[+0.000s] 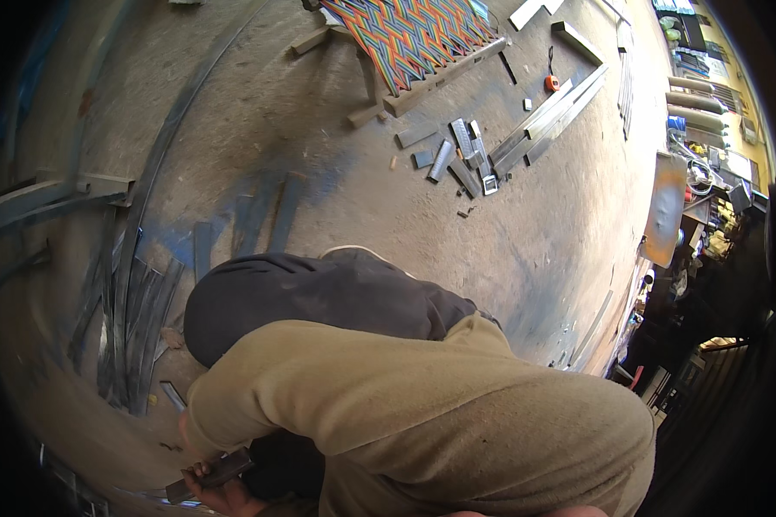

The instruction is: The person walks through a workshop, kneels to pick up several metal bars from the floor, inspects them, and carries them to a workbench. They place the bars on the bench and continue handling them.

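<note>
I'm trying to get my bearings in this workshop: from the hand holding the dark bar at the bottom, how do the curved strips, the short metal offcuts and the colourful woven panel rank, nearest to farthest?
From the hand gripping the dark bar, seen from the head camera:
1. Curved strips, on the floor at left, just above the hand.
2. Metal offcuts, scattered upper centre-right.
3. Woven panel, at the top edge, a little beyond the offcuts.

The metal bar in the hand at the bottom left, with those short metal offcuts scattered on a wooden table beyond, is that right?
Not quite. The head view shows the hand gripping a dark metal bar, but the offcuts lie on the concrete floor, not on a wooden table.
</note>
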`<state>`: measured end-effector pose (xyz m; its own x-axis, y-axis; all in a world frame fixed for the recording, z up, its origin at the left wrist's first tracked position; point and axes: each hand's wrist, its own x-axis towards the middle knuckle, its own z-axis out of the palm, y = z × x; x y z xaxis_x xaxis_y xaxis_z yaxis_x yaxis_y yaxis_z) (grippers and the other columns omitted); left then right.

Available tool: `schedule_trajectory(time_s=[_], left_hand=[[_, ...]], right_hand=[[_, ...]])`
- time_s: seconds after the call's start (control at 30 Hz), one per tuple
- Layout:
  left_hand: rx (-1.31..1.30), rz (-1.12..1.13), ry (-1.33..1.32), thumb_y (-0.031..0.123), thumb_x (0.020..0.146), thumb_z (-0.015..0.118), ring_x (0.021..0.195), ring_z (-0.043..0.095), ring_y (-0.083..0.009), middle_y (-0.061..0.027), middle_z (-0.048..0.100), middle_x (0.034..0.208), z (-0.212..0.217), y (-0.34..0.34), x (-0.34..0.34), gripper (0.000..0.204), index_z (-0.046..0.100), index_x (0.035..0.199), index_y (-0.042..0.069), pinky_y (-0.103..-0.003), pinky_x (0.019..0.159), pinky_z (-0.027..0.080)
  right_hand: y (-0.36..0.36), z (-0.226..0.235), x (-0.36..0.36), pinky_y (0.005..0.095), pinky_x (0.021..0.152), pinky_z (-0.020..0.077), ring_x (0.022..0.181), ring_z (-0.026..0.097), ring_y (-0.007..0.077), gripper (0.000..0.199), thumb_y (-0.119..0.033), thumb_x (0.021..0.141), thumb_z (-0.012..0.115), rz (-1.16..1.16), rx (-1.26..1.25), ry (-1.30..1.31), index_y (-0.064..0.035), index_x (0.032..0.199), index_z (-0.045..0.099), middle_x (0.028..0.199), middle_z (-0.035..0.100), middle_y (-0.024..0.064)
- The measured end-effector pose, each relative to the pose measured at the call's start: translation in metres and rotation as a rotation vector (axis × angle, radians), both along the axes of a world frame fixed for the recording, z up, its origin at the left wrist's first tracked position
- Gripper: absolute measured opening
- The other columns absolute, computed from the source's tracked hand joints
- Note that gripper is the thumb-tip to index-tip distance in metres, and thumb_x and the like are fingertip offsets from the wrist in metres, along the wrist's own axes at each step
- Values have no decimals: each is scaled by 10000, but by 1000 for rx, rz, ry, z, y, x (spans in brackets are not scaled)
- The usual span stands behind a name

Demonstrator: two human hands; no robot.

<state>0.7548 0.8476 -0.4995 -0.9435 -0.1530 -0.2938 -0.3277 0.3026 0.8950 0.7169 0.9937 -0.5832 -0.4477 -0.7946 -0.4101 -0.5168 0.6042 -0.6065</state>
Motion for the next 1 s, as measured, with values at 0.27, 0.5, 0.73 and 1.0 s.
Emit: schedule_trajectory(time_s=[0.27, 0.5, 0.73, 1.0], left_hand=[[-27, -199, -104, 260, 955, 648, 964, 651, -285, -115, 663, 995, 10, 19, -8, 342, 642, 1220, 44, -466, 944, 526], [90, -106, -217, 211, 950, 649, 976, 645, -285, -117, 651, 1034, 10, 27, -17, 423, 584, 1327, 29, -495, 956, 514], [48, -244, -77, 240, 864, 676, 968, 633, -286, -99, 650, 1032, 4, 32, -9, 470, 607, 1285, 42, -503, 963, 509], [51, -290, -72, 171, 740, 704, 1056, 639, -355, -175, 636, 1118, -5, 9, -16, 753, 499, 1435, -33, -539, 1000, 501]], right_hand=[[16, 1, -2, 373, 1100, 394, 1298, 514, 198, 503, -468, 999, 436, -58, -15, -1, -205, 1403, 578, 1433, 544, 30], [23, 1, -3, 376, 1084, 405, 1278, 528, 203, 487, -455, 992, 447, -86, -20, -5, -198, 1379, 592, 1405, 556, 37], [27, 1, -4, 380, 1067, 416, 1258, 541, 208, 470, -441, 984, 458, -102, -30, -10, -191, 1355, 605, 1377, 569, 45], [30, 2, -4, 383, 1049, 429, 1235, 556, 214, 452, -426, 976, 471, -115, -42, -7, -183, 1328, 620, 1345, 583, 53]])
